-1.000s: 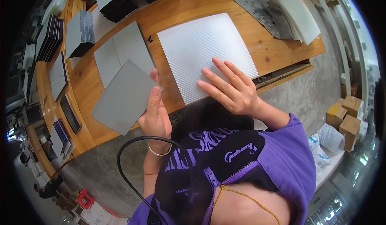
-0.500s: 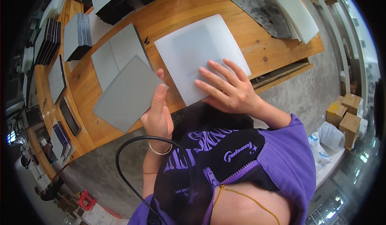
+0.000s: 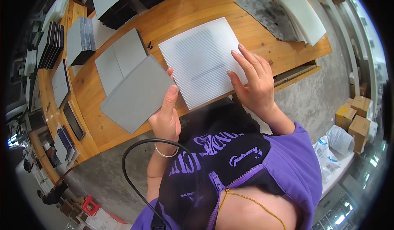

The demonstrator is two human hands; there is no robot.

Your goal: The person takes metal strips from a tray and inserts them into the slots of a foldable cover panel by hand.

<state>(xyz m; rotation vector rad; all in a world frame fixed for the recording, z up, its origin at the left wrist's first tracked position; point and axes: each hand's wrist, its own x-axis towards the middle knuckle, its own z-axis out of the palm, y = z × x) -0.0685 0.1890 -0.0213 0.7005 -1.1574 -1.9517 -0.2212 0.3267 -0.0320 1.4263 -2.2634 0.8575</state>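
A thin grey rectangular board [image 3: 137, 96] is pinched at its right corner by my left hand [image 3: 166, 119], thumb on top and fingers mostly hidden beneath. It is held tilted over the table's front edge. Beside it lies a white ribbed, translucent sheet [image 3: 205, 65], with a darker rectangular shape showing faintly through it. Fingers apart, my right hand [image 3: 258, 80] rests at the sheet's right edge and holds nothing; whether every fingertip touches the sheet I cannot tell. Behind the held board, a grey panel [image 3: 119, 55] with a seam down it lies flat on the table.
The wooden table [image 3: 164, 18] carries stacks of grey-topped dark boards [image 3: 108, 4] at the far left. White foam sheets [image 3: 303, 18] and a mottled grey sheet [image 3: 266, 14] lie at the far right. A drawer [image 3: 297, 74] juts out below. Cardboard boxes [image 3: 359, 121] stand at right; a black cable [image 3: 127, 164] loops before me.
My right hand has slid from the lower middle of the ribbed sheet to its right edge. My left hand and the grey board have shifted slightly to the right.
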